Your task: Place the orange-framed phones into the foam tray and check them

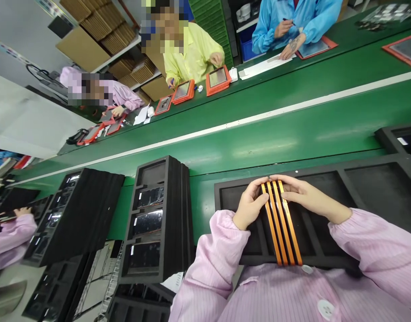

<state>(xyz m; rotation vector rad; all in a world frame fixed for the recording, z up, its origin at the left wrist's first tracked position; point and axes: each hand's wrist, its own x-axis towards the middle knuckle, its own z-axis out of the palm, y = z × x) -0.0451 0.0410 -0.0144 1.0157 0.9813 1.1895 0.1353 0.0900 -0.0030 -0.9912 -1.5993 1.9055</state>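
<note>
A stack of three orange-edged flat devices (282, 223) stands on edge in front of my chest, over a black foam tray (360, 188). My left hand (250, 205) grips the stack's left side, fingers curled over its top edge. My right hand (304, 193) clasps the right side, fingers laid across the top. Both pink sleeves reach in from below.
Stacks of black foam trays (161, 219) holding dark screens stand at my left, with another stack (74, 214) farther left. A green conveyor belt (259, 134) runs across. Beyond it three people work on orange-framed tablets (218, 79). A co-worker's pink sleeve (10, 237) shows at far left.
</note>
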